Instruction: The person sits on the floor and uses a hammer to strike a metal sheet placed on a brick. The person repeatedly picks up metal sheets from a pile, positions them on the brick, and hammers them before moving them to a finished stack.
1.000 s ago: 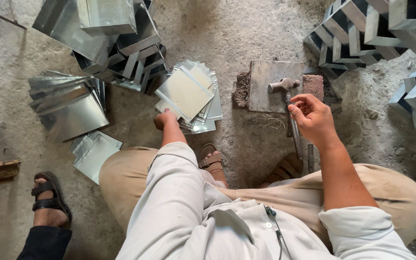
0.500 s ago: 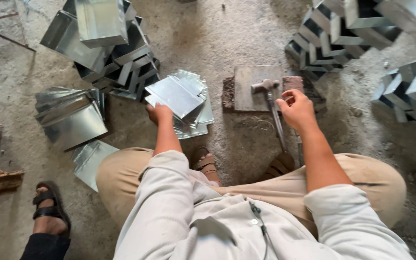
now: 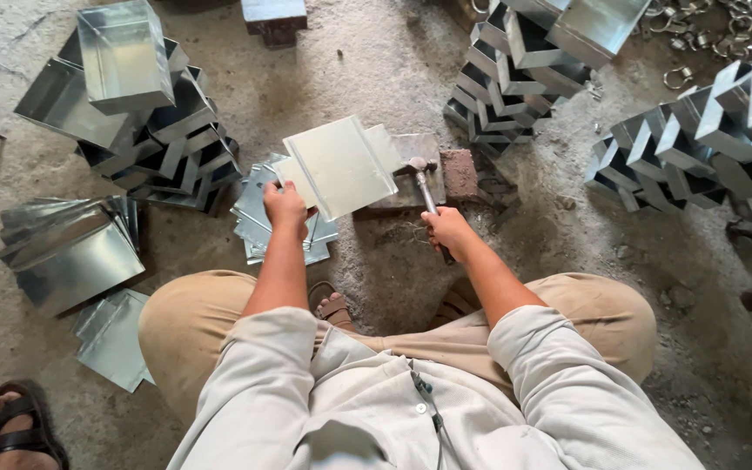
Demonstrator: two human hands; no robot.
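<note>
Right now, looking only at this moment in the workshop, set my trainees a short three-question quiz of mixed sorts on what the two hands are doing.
1. True or false: the left hand holds a flat metal sheet by its near edge.
2. What does the right hand grip? A) pliers B) hammer C) brick
3. Fill in: the sheet is held over the steel ____ on the floor.

Key
1. True.
2. B, by the handle, with the head up by the block.
3. Block, which lies beside a reddish brick.
</note>
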